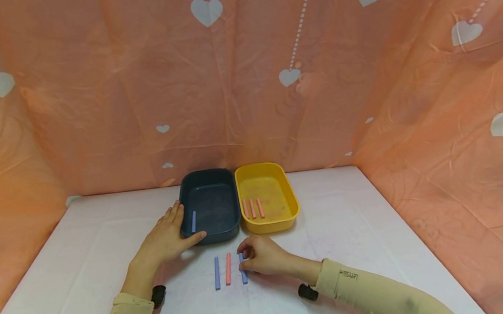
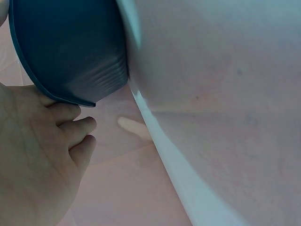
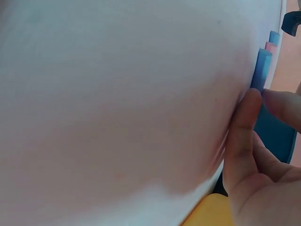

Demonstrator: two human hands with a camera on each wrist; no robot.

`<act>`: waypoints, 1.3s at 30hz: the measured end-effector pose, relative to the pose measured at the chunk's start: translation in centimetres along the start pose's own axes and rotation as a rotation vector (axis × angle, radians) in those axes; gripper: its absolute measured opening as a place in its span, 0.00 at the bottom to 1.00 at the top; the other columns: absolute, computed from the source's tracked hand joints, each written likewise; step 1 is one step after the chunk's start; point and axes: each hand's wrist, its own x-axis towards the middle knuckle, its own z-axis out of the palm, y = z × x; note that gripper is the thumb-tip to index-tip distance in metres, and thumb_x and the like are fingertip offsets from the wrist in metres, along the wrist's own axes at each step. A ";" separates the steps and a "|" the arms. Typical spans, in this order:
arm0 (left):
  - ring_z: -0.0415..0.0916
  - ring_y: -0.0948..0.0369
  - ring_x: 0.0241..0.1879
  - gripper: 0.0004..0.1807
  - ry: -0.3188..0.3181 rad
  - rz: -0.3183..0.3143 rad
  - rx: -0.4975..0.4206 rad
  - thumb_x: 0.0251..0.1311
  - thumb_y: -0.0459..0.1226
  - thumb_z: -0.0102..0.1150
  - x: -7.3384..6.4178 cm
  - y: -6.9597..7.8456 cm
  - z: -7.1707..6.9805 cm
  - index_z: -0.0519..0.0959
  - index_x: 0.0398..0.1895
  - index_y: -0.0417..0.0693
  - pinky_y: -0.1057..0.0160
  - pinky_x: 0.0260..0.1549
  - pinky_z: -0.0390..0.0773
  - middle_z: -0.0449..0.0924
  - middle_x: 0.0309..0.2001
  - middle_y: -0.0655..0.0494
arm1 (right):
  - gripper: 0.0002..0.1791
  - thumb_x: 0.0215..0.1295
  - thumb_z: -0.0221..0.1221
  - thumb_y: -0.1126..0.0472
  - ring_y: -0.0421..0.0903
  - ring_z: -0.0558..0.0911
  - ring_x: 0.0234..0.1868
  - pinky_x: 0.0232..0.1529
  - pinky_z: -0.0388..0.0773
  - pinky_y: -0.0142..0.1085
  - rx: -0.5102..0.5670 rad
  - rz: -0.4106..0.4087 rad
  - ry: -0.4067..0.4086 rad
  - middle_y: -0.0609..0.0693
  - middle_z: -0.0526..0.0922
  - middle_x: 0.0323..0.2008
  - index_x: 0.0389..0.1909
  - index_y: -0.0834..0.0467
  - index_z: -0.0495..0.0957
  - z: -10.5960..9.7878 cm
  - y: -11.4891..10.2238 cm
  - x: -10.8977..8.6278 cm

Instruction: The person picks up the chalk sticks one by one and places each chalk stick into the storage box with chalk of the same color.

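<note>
My left hand (image 1: 164,239) rests against the near left corner of a dark blue tray (image 1: 215,237), fingers along its side and thumb at the front rim. In the left wrist view, the fingers (image 2: 77,129) touch the tray's outer wall. My right hand (image 1: 264,255) pinches a blue chalk stick (image 1: 244,277) between thumb and fingertips, at the right end of a short row. In the right wrist view, that stick's end shows beyond the fingertips (image 3: 251,101). Left of it lie a pink chalk stick (image 1: 228,269) and another blue chalk stick (image 1: 217,273).
One blue chalk stick (image 1: 193,222) lies inside the dark tray. Beside that tray stands a yellow tray (image 1: 280,224) with three pink chalk sticks (image 1: 253,209) in it. Both are near the back of the white-covered table (image 1: 358,247). Orange curtains (image 1: 249,77) enclose the back and sides.
</note>
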 end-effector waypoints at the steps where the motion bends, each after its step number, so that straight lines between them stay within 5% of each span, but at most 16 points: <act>1: 0.47 0.32 0.79 0.63 0.003 0.003 0.001 0.63 0.68 0.60 0.0 0.0 0.0 0.52 0.78 0.23 0.33 0.74 0.54 0.46 0.80 0.28 | 0.15 0.57 0.75 0.63 0.34 0.75 0.31 0.37 0.75 0.28 -0.004 0.005 -0.002 0.46 0.82 0.32 0.44 0.61 0.85 0.0 -0.1 0.0; 13: 0.47 0.32 0.79 0.63 -0.003 0.002 0.006 0.63 0.68 0.60 0.3 -0.2 0.1 0.52 0.78 0.23 0.34 0.75 0.53 0.45 0.80 0.28 | 0.15 0.55 0.75 0.68 0.36 0.77 0.24 0.25 0.78 0.26 0.173 0.063 -0.010 0.47 0.79 0.31 0.43 0.64 0.83 0.1 0.3 0.2; 39: 0.47 0.32 0.79 0.64 -0.005 0.001 -0.004 0.62 0.69 0.59 0.2 0.0 0.0 0.51 0.78 0.23 0.33 0.75 0.52 0.45 0.80 0.28 | 0.16 0.56 0.74 0.69 0.38 0.77 0.27 0.29 0.77 0.26 0.275 0.049 0.073 0.46 0.79 0.32 0.45 0.60 0.82 0.6 -0.4 -0.3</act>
